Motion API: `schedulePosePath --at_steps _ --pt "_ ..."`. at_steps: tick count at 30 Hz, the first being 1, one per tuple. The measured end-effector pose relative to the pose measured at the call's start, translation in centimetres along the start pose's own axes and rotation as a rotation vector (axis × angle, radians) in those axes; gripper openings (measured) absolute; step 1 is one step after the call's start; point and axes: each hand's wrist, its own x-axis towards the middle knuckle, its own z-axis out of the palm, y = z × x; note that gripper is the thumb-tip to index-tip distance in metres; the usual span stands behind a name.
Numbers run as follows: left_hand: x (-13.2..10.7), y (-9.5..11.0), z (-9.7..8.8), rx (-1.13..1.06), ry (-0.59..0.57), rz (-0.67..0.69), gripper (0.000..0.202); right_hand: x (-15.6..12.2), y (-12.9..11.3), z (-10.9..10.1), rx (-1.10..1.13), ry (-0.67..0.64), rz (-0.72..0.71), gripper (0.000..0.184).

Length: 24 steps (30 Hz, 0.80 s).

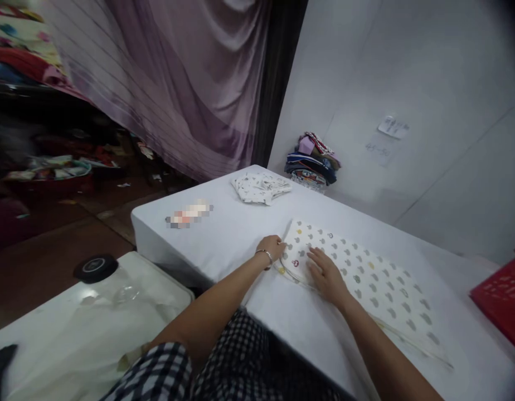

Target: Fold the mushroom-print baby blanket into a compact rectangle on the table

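Note:
A long folded white cloth (366, 278) with small grey, yellow and red prints lies across the white-covered table (224, 239). At its near left end my left hand (271, 248), a bracelet on the wrist, is closed on the cloth's edge, with the thumb and fingertips partly hidden. My right hand (325, 274) rests flat on top of the cloth, fingers stretched out and apart. Farther back on the table is a small folded white garment (260, 188) with tiny dark prints; neither hand touches it.
A pixelated item (189, 214) lies at the table's left. Folded clothes (311, 160) are stacked by the wall. A red container (502, 301) stands at the right. On my left are a white surface with plastic (94, 328) and a black round object (96, 268). A purple curtain (190, 72) hangs behind.

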Motion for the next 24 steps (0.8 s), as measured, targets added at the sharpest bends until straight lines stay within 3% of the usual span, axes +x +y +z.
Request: schedulePosePath --at_steps 3,6,10,14,17,21,24 --pt "1.0 0.7 0.4 -0.013 -0.02 -0.011 0.033 3.9 -1.0 1.8 0.135 0.023 0.118 0.046" --pt "1.2 1.1 0.7 -0.032 -0.027 -0.001 0.032 6.3 -1.5 3.3 0.35 0.093 0.332 0.052" --pt "-0.1 1.6 1.7 -0.004 0.021 0.156 0.026 7.5 -1.7 4.7 0.647 0.172 0.55 0.06" --pt "-1.5 2.0 2.8 0.047 0.035 0.303 0.026 8.3 -1.1 4.8 0.637 0.181 0.652 0.062" --pt "-1.2 1.7 2.6 -0.001 0.016 0.345 0.025 8.9 -0.4 4.5 0.64 0.174 0.699 0.049" --pt "1.3 0.8 0.9 -0.13 -0.003 0.182 0.026 8.9 0.3 4.5 0.835 0.167 0.74 0.036" --pt "3.8 0.7 0.0 -0.187 -0.082 0.029 0.026 8.7 0.4 4.7 0.878 0.167 0.727 0.034"
